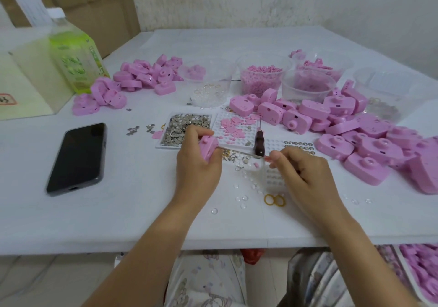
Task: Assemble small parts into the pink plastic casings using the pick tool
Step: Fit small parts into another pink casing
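White table (118, 211) takes up most of the shot. Biggest thing on it is the right pile (360, 140) of pink casings, spilling from the middle out to the right edge. A smaller left pile (142, 74) sits at the back left, next to a green bottle (75, 53). Black phone (77, 158) lies flat on the left, screen dark, well apart from the work.

At the back there are clear tubs, 1 of them, the tub (262, 79), full of tiny pink bits. In front of that are 2 white trays side by side: metal tray (187, 128) w/ silvery bits and pink tray (234, 126) w/ small pink parts. A dark-handled tool (258, 140) lies on the pink tray's right edge.

Left hand (196, 166) is curled round 1 casing (208, 149), holding it just above the table in front of the metal tray. Right hand (305, 178) pinches the pick (244, 152) by its reddish handle. The thin shaft runs left, and the tip is at the casing's side; can't tell if it's inside.

2 yellow rings (273, 198) touch each other near the right wrist, w/ clear domes scattered around.
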